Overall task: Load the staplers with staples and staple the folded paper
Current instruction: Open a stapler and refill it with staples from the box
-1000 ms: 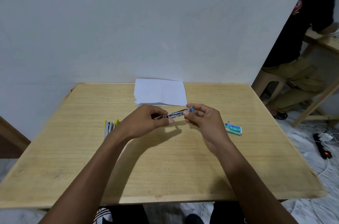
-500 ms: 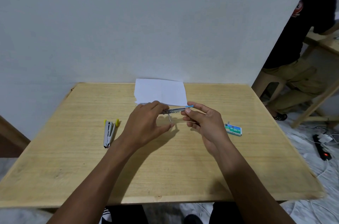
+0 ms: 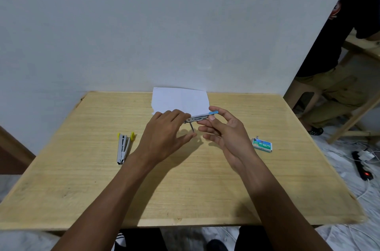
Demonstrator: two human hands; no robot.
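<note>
A small metal stapler with a blue tip (image 3: pixel 200 117) hangs above the middle of the wooden table (image 3: pixel 205 189). My right hand (image 3: pixel 223 129) pinches its blue end between thumb and forefinger. My left hand (image 3: pixel 164 134) has its fingertips at the stapler's left, hinged end, fingers spread and nearly straight. A thin metal rod hangs down from the stapler between the hands. The folded white paper (image 3: pixel 180 100) lies at the table's far edge, just behind the hands. A second stapler with yellow tips (image 3: pixel 123 148) lies opened on the table to the left.
A green and white staple box (image 3: pixel 262 144) lies on the table right of my right hand. A white wall stands directly behind the table. At the right a person sits on a stool by another wooden table, with a power strip (image 3: pixel 363 165) and cables on the floor.
My left hand has let go its grip on the stapler's left end and spread its fingers. The metal rod now hangs out below the stapler. The yellow stapler is uncovered.
</note>
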